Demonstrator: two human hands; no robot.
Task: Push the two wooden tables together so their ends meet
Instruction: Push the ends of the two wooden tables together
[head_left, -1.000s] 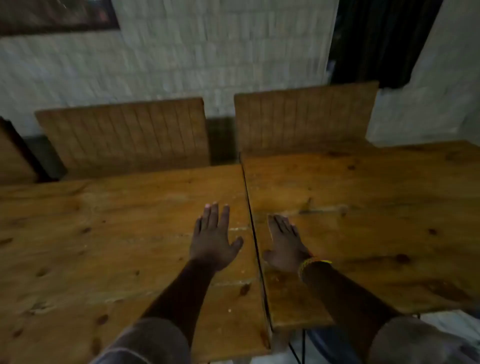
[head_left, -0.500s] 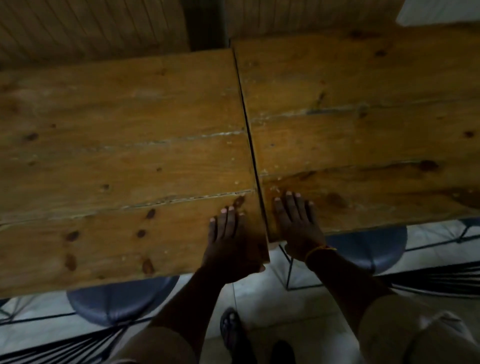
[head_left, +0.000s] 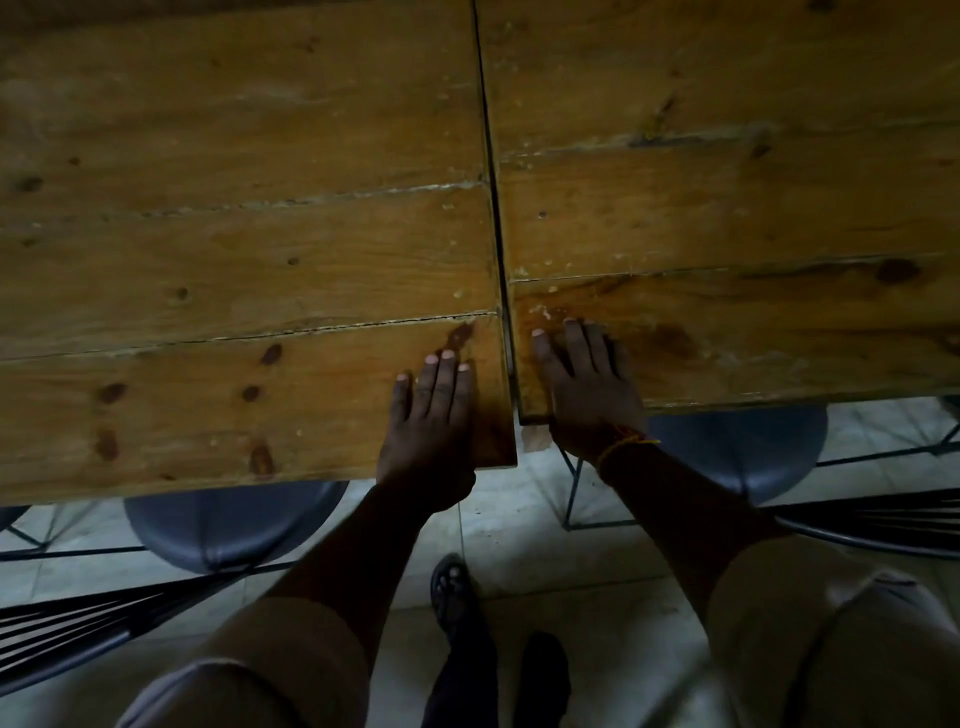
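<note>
Two wooden plank tables stand end to end, the left table (head_left: 234, 270) and the right table (head_left: 727, 208), with only a thin dark seam between them. The left table's near edge sticks out closer to me than the right table's. My left hand (head_left: 431, 415) lies over the left table's near right corner, fingers on top and thumb hidden below the edge. On the right table's near left corner, my right hand (head_left: 587, 384) holds the same way; it wears a yellow wristband.
Two round dark stools (head_left: 234, 525) (head_left: 737, 447) sit tucked under the near edges. Black wire chair frames (head_left: 62, 629) (head_left: 883, 525) flank me on both sides. My feet (head_left: 457, 587) stand on the pale tiled floor between them.
The view has tipped down from the wall and benches to the near edge. Both hands slid back from the middle of the tabletops to the near corners at the seam.
</note>
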